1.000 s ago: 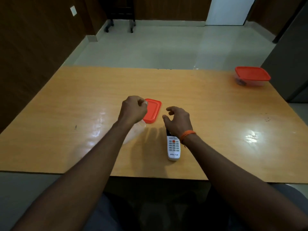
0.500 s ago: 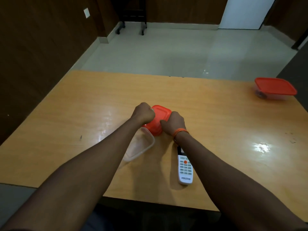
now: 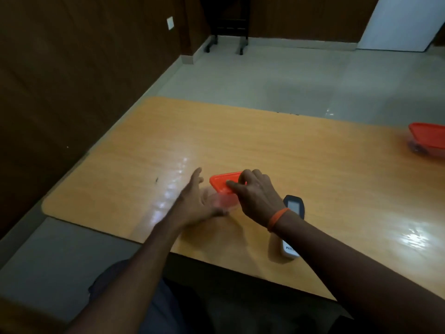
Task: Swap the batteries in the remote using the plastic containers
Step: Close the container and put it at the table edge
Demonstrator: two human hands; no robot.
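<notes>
An orange lid point(image 3: 222, 183) sits over a clear plastic container point(image 3: 222, 201) near the table's front edge. My right hand point(image 3: 255, 194) rests on the lid, fingers curled over its right side and gripping it. My left hand point(image 3: 195, 201), blurred, lies beside the container's left wall with fingers spread. A white remote point(image 3: 292, 225) lies face up just right of the container, partly hidden under my right wrist. A second clear container with an orange lid point(image 3: 427, 138) stands at the far right edge of the view.
The wooden table point(image 3: 301, 155) has its near left corner close to my left arm. Beyond it are a tiled floor and a dark chair base point(image 3: 226, 44) by the wall.
The lid was lifted from the table and brought over the clear container. My left hand has opened and moved to the container's left side. The view has swung left.
</notes>
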